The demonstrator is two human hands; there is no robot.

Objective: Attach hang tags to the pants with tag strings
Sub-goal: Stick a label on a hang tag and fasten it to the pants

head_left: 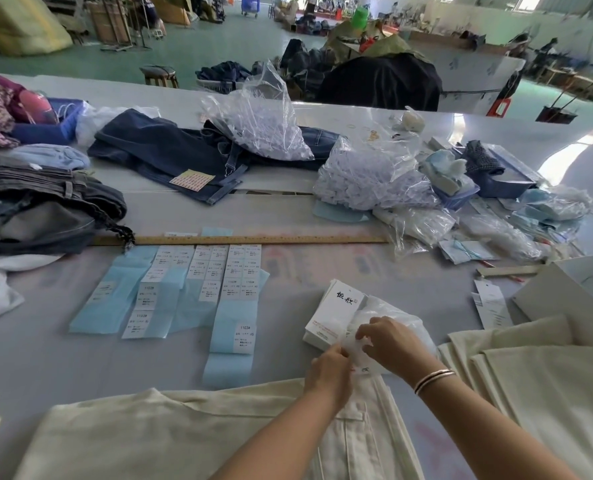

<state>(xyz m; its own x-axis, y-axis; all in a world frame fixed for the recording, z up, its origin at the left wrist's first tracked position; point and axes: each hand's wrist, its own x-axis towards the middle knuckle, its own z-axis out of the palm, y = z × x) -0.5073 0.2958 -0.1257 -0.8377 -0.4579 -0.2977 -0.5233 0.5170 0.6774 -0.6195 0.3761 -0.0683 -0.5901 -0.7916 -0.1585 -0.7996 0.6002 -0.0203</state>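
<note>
Cream pants [170,434] lie flat across the near edge of the table. Just beyond their waistband sits a stack of white hang tags [333,315] with black characters on top, partly inside a thin clear plastic bag [397,322]. My left hand [329,370] pinches the near edge of that bag above the pants. My right hand [390,341], with thin bangles on the wrist, has curled fingers pulling at the plastic beside the tags. No tag string is plainly visible in either hand.
Blue sticker sheets with white size labels [215,285] lie left of the tags, behind them a long wooden ruler [253,240]. More folded cream pants [544,375] are stacked right. Dark jeans [170,157], grey jeans [42,206] and bags of white strings [367,178] crowd the far side.
</note>
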